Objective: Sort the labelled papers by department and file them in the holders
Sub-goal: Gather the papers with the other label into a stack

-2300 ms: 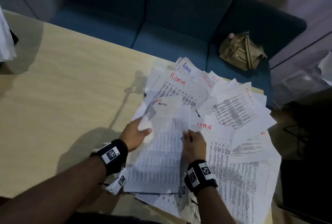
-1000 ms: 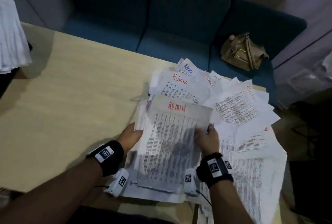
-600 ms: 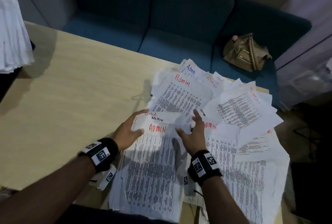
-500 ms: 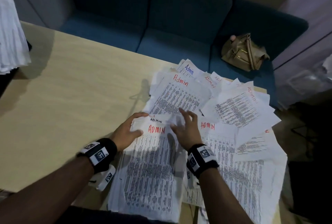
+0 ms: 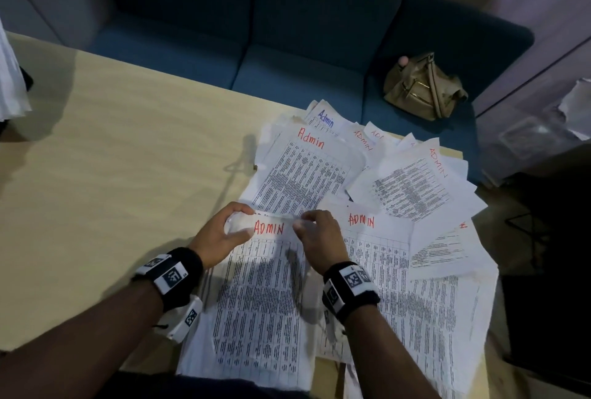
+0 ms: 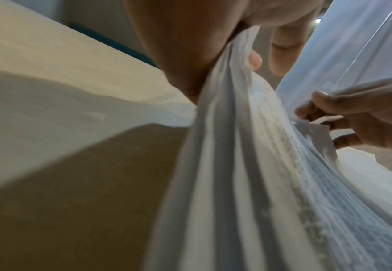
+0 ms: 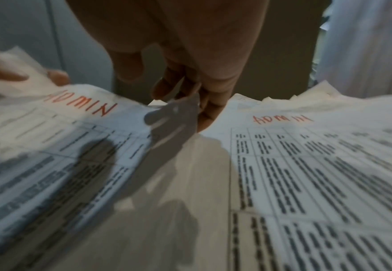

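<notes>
A loose spread of printed sheets marked "Admin" in red or blue [image 5: 323, 171] covers the right part of the wooden table [image 5: 112, 174]. Near the front lies a thin stack topped by a sheet with red "ADMIN" [image 5: 265, 286]. My left hand [image 5: 224, 232] grips the stack's top left corner, thumb over the sheets and fingers curled round the edge. The same stack [image 6: 248, 165] fans out below that hand in the left wrist view. My right hand [image 5: 315, 235] pinches the top right corner of that sheet [image 7: 74, 128]. Another "ADMIN" sheet [image 7: 306, 155] lies just right of it.
A blue sofa [image 5: 287, 46] runs behind the table, with a tan handbag [image 5: 422, 88] on its right seat. A white stack of papers [image 5: 9, 85] stands at the table's far left edge. The left half of the table is bare wood.
A sheet with red "ADMIN" was held up, then laid on the near stack. Both hands have since closed on the top corners of the stack.
</notes>
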`<state>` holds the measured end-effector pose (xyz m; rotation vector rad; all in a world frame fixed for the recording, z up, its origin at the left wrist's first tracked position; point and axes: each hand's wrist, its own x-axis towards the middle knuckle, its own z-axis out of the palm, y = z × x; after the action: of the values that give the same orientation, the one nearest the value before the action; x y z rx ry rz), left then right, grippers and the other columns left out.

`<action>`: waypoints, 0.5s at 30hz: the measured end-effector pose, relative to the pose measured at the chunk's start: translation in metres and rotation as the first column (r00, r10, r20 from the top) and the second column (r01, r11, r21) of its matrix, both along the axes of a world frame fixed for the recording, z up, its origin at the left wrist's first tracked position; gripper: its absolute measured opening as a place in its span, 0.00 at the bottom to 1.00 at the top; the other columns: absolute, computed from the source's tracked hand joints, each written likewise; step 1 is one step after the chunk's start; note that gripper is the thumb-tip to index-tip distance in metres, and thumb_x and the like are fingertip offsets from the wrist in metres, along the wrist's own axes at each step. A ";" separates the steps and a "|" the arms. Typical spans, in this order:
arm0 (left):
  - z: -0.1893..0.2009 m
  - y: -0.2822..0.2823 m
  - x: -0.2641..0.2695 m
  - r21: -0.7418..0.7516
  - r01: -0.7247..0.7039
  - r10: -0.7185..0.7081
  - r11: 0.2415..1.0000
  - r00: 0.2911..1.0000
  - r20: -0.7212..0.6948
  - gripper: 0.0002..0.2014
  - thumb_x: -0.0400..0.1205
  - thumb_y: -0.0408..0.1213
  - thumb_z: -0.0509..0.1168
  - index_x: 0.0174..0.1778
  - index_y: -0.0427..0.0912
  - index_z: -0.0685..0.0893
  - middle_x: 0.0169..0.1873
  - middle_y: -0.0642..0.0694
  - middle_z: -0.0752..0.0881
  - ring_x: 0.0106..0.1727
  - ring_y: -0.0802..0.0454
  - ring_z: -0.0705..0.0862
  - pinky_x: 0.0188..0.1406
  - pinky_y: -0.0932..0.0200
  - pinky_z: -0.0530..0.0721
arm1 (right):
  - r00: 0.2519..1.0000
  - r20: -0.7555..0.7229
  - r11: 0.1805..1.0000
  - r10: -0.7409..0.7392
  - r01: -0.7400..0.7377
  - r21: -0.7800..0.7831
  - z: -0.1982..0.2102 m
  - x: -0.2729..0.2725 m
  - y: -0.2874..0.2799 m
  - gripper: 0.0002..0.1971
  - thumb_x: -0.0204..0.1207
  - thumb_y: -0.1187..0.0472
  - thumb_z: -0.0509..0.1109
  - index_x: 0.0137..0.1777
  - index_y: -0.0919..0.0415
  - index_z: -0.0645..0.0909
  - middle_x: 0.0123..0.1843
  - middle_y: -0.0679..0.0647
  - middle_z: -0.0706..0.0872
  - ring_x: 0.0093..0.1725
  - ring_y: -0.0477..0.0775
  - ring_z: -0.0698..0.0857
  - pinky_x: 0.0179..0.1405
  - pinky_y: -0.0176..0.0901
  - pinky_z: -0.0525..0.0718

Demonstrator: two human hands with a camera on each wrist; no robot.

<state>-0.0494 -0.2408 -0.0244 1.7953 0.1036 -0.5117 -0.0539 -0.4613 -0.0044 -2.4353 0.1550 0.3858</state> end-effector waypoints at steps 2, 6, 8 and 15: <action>0.002 -0.004 0.000 -0.008 -0.005 0.005 1.000 1.000 0.016 0.21 0.79 0.33 0.72 0.53 0.69 0.78 0.64 0.65 0.77 0.58 0.77 0.77 0.61 0.67 0.73 | 0.995 0.104 0.998 -0.004 -0.003 0.061 0.008 -0.007 -0.009 0.15 0.81 0.57 0.67 0.62 0.64 0.81 0.67 0.56 0.76 0.68 0.55 0.73 0.70 0.54 0.73; -0.003 -0.005 -0.008 0.070 0.083 -0.081 0.994 0.996 -0.037 0.33 0.80 0.35 0.72 0.75 0.65 0.66 0.72 0.60 0.71 0.72 0.59 0.70 0.68 0.59 0.70 | 0.778 0.194 0.793 -0.597 0.609 0.001 0.004 -0.022 -0.067 0.18 0.77 0.59 0.71 0.67 0.57 0.77 0.69 0.59 0.74 0.71 0.60 0.73 0.72 0.59 0.72; -0.009 -0.003 -0.016 0.177 0.179 -0.156 0.968 0.978 -0.135 0.32 0.81 0.39 0.70 0.80 0.55 0.65 0.72 0.58 0.72 0.72 0.55 0.71 0.68 0.57 0.70 | 0.603 0.022 0.589 -0.798 0.786 -0.185 -0.002 -0.037 -0.103 0.29 0.73 0.58 0.76 0.73 0.59 0.70 0.73 0.65 0.70 0.73 0.68 0.70 0.70 0.65 0.71; -0.014 -0.007 -0.017 0.157 0.179 -0.141 0.971 0.964 -0.227 0.21 0.84 0.39 0.65 0.75 0.47 0.74 0.62 0.51 0.84 0.56 0.53 0.83 0.56 0.55 0.77 | 0.578 -0.229 0.610 -0.783 0.787 -0.097 -0.034 -0.063 -0.152 0.32 0.73 0.58 0.76 0.74 0.66 0.67 0.72 0.68 0.76 0.66 0.67 0.80 0.63 0.54 0.79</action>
<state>-0.0668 -0.2474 -0.0380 1.9259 0.1572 -0.8353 -0.1173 -0.6136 -0.0380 -2.0131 1.3009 0.2642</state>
